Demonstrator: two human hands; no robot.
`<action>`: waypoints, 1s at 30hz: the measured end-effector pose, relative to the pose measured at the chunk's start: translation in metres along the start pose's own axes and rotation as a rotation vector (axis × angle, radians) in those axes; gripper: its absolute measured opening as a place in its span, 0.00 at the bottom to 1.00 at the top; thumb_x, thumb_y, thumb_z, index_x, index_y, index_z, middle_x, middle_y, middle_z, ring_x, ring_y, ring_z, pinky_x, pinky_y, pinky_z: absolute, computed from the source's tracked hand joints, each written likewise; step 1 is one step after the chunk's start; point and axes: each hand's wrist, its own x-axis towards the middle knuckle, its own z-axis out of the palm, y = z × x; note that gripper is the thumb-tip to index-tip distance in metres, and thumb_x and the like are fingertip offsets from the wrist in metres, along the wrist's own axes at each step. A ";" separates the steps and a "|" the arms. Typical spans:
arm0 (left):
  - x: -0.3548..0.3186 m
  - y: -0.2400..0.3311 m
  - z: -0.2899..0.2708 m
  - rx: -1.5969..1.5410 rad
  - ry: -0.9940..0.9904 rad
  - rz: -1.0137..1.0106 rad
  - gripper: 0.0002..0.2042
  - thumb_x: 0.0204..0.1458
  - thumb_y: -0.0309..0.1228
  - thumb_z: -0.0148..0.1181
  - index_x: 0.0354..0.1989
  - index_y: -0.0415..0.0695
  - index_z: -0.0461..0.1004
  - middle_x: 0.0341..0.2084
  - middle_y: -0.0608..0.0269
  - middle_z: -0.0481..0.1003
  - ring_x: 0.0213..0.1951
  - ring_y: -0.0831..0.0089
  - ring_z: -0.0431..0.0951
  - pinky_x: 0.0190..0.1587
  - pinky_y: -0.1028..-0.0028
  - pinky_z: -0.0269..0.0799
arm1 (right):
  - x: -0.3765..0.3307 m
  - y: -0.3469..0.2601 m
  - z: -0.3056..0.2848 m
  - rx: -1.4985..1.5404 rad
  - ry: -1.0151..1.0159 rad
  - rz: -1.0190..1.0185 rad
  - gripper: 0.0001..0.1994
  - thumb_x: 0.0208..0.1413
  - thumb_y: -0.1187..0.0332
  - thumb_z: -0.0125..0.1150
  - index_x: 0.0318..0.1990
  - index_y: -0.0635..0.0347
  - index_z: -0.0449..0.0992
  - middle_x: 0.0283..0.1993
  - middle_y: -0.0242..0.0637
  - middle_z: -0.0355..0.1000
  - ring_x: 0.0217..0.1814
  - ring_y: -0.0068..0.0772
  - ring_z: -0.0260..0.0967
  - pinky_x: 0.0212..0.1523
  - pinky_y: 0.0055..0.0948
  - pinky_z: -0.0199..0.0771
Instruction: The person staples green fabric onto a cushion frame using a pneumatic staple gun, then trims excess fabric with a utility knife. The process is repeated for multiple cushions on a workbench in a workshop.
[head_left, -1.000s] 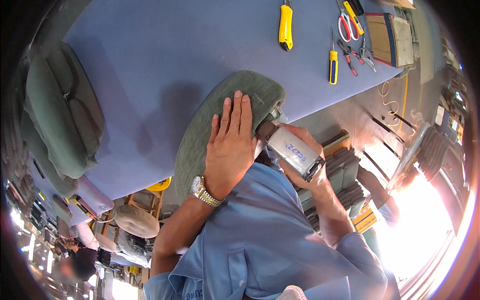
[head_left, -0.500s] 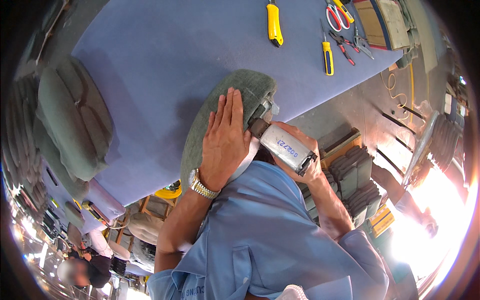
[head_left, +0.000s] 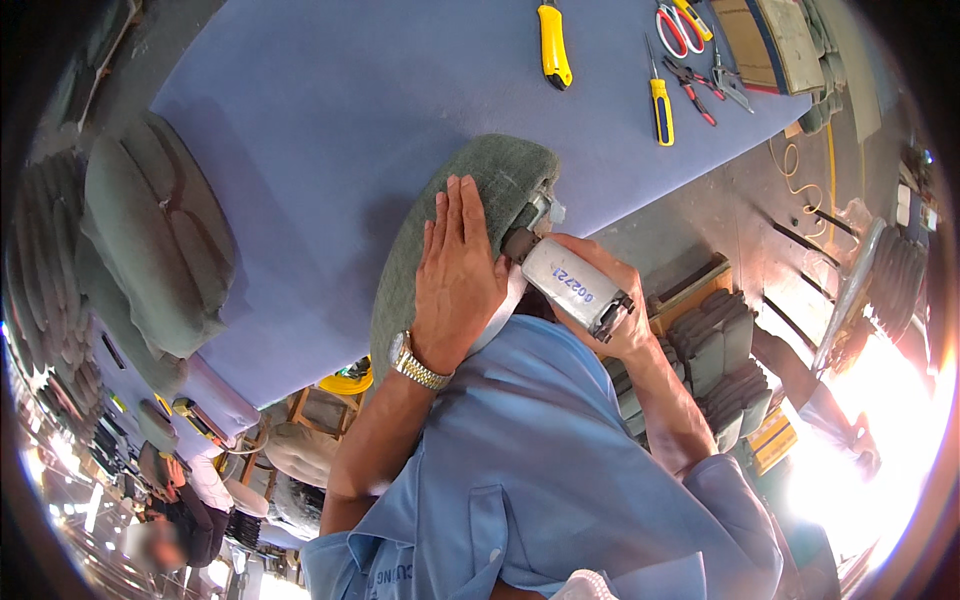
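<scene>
A curved seat cushion point(head_left: 500, 160) covered in grey-green fabric stands tilted on the near edge of the blue table, leaning toward my body. My left hand point(head_left: 452, 275) lies flat on its fabric side, fingers stretched out and side by side, the thumb near the rim. In my right hand point(head_left: 615, 290), a silver staple gun point(head_left: 572, 283) is gripped, its dark nose up against the cushion's underside edge. Some pale lining shows there beside the nose. The right fingers are partly hidden behind the gun's body.
On the blue table point(head_left: 310, 150) lie a yellow utility knife point(head_left: 554, 45), screwdriver point(head_left: 661, 110), red-handled cutters point(head_left: 692, 88) and scissors point(head_left: 680, 30). A cardboard box point(head_left: 765, 45) stands far right. Grey-green cushions point(head_left: 160, 240) pile at left; more are stacked point(head_left: 715, 340) at right. Another person point(head_left: 190, 510) is lower left.
The whole view has shifted slightly. My left hand stays flat on the cushion and the staple gun stays at its edge. The person at lower left has changed posture a little.
</scene>
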 end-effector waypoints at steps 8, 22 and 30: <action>0.001 0.002 -0.005 0.013 -0.045 -0.005 0.47 0.47 0.25 0.68 0.75 0.30 0.48 0.71 0.33 0.58 0.73 0.42 0.60 0.72 0.49 0.61 | -0.007 0.007 -0.003 0.061 -0.055 -0.002 0.33 0.44 0.74 0.73 0.63 0.64 0.75 0.56 0.48 0.79 0.54 0.44 0.81 0.56 0.36 0.79; 0.013 -0.003 -0.024 -0.020 0.000 -0.045 0.40 0.50 0.26 0.64 0.71 0.26 0.52 0.64 0.28 0.67 0.64 0.37 0.71 0.63 0.49 0.73 | 0.020 -0.027 0.013 0.060 -0.019 0.029 0.32 0.42 0.78 0.71 0.60 0.61 0.75 0.50 0.44 0.81 0.51 0.43 0.82 0.52 0.32 0.78; 0.045 0.010 -0.047 0.024 0.144 0.101 0.33 0.52 0.28 0.65 0.64 0.27 0.60 0.42 0.35 0.80 0.41 0.38 0.82 0.40 0.47 0.79 | 0.048 -0.028 -0.001 0.061 0.112 -0.129 0.29 0.42 0.76 0.74 0.57 0.63 0.78 0.51 0.45 0.81 0.53 0.41 0.81 0.56 0.36 0.78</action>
